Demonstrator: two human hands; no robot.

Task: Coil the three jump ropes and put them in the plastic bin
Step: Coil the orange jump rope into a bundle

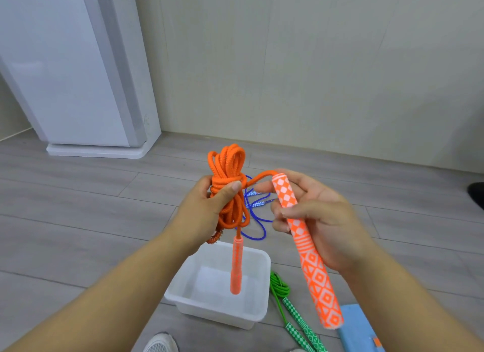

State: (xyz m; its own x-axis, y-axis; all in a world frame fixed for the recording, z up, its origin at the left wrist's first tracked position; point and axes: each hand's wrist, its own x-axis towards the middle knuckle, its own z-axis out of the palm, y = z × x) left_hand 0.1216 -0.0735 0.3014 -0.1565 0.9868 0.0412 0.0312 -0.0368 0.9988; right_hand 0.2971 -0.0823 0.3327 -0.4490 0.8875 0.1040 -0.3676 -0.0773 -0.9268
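The fingers of the left hand are curled round the middle of the orange jump rope. The thumb presses across the bundled loops, which stand up above the fist and hang below it. The right hand grips one orange patterned handle near its top end, with the index finger stretched toward the coil. This handle slants down and to the right, and a short run of cord arches from its top to the bundle.

The second orange handle dangles straight down from the coil, its lower end over the open white plastic bin. The bin sits on the grey plank floor on the near side of the hands.

Beyond the hands the blue jump rope lies loose on the floor. The green jump rope lies just right of the bin, bunched at its far end, its checked handles pointing nearer. A light blue flat object shows at the near right. A white appliance stands far left by the wall, and the toe of a white shoe shows at the near edge.
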